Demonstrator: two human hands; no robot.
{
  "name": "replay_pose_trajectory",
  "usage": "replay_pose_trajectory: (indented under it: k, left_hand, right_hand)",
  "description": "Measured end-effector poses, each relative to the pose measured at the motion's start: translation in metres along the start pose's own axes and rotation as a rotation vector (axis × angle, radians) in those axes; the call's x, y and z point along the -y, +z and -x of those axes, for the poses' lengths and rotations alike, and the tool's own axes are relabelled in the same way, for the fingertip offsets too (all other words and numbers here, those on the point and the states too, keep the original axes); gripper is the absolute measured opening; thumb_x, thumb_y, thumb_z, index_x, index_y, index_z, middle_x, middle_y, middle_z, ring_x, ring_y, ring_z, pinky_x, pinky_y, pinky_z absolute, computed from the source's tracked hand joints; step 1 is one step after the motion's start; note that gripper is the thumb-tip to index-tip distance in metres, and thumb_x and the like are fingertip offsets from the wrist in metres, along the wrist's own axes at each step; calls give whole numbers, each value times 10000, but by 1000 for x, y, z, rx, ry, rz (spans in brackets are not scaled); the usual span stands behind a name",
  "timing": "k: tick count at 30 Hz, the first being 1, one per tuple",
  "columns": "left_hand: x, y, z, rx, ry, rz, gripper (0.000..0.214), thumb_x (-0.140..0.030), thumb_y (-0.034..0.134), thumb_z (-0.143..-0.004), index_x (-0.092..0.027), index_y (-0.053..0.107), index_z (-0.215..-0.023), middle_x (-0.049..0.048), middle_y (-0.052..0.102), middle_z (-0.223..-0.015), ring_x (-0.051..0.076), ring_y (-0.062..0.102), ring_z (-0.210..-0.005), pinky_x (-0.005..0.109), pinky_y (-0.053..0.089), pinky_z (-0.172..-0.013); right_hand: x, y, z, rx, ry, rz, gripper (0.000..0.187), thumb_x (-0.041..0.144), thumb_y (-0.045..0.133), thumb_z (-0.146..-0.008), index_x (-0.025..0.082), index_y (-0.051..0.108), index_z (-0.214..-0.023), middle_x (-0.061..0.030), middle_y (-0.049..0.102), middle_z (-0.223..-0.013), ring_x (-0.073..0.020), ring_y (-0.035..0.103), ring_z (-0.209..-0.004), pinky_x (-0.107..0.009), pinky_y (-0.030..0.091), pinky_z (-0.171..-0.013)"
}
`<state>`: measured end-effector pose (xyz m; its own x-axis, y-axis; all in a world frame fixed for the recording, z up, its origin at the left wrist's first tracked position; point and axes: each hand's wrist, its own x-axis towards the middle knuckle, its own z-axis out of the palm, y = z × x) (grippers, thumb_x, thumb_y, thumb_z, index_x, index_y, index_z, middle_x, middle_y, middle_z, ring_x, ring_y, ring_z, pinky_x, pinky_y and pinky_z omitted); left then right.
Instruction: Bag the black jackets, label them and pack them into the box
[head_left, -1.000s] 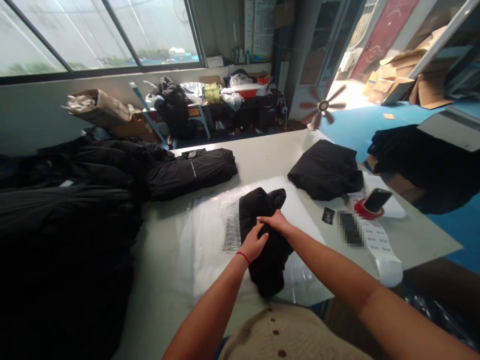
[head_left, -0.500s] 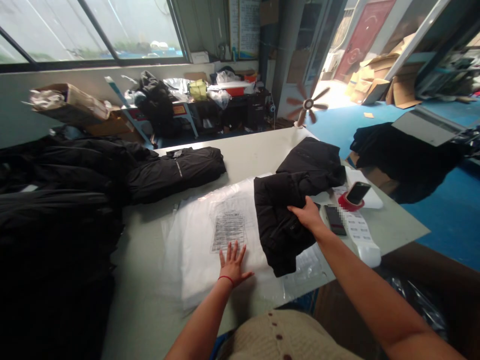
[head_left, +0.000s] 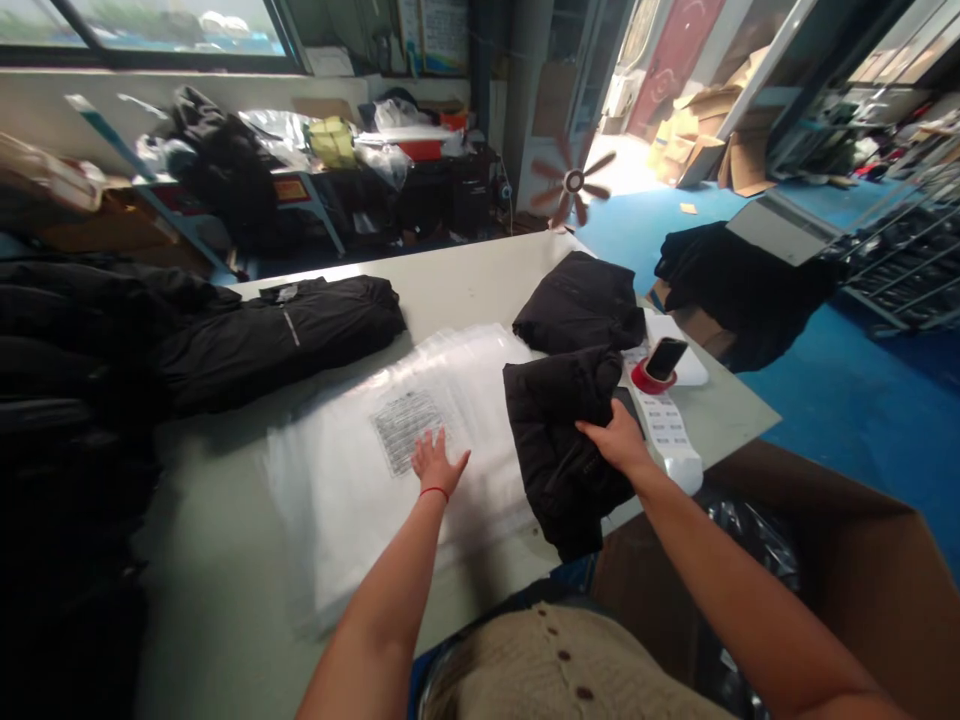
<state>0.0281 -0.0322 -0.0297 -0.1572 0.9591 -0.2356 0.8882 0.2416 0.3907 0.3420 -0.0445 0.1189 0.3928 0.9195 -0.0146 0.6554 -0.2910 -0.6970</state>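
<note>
Nearest, right of the stack of clear bags [head_left: 352, 500], an open cardboard box [head_left: 825, 560] is seen. The left hand [head_left: 435, 462] is laid flat on the stack with its fingers spread, beside the printed label. Just right of the stack, a folded black jacket [head_left: 559, 430] is gripped by the right hand [head_left: 619, 445], the fingers closed on its fabric. Further right, a strip of labels [head_left: 667, 435] is laid. Beyond the stack, a second folded jacket [head_left: 581, 300] and a long black coat [head_left: 277, 335] are laid.
</note>
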Motion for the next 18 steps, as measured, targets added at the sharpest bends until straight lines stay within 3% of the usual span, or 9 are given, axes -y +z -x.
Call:
replay_pose_trajectory:
  k: [2,5,7,11,14,18]
  left_hand:
    - [12,-4,12,-18,209,13,585,-471,581,-824,-230,515,-1353,120,407,-1491,314,242,-1424,484,175,-1164]
    - [27,-4,37,124,408,2,503,-398,702,-734,-258,615,-1209,92,540,-1336,288,414,-1290,424,286,-1114]
    - [30,-2,48,178,379,-37,465,-371,743,-686,-265,654,-1130,82,542,-1308,291,446,-1236,427,324,-1071]
    - [22,-3,49,216,386,-64,139,-303,643,-774,-233,727,-860,92,602,-1192,285,499,-1145,411,367,-993]
    - [16,-7,39,266,458,14,176,-269,565,-822,-212,729,-794,111,664,-1074,261,555,-1053,371,403,-934]
    - [14,-10,26,355,222,195,236,-275,487,-869,-197,689,-777,81,715,-889,202,630,-890,304,445,-829]
  right_hand:
    - [0,3,1,29,4,26,441,399,739,-640,209,574,-1003,-72,693,-973,-277,650,-952,-396,503,-864]
    - [3,9,1,68,-7,45,440,401,734,-661,219,563,-1023,-65,693,-975,-271,649,-960,-384,498,-869]
    - [6,13,2,87,-15,59,437,398,734,-670,225,560,-1031,-61,693,-980,-269,646,-971,-380,494,-876]
    - [10,15,5,107,-47,65,436,392,733,-671,223,556,-1032,-65,689,-1001,-274,640,-996,-380,493,-881]
    - [9,10,8,92,-60,53,431,392,733,-669,221,558,-1025,-56,691,-979,-267,648,-961,-380,500,-863]
    - [6,-3,12,31,-74,58,424,403,732,-670,216,560,-1010,-52,688,-954,-262,652,-929,-377,503,-844]
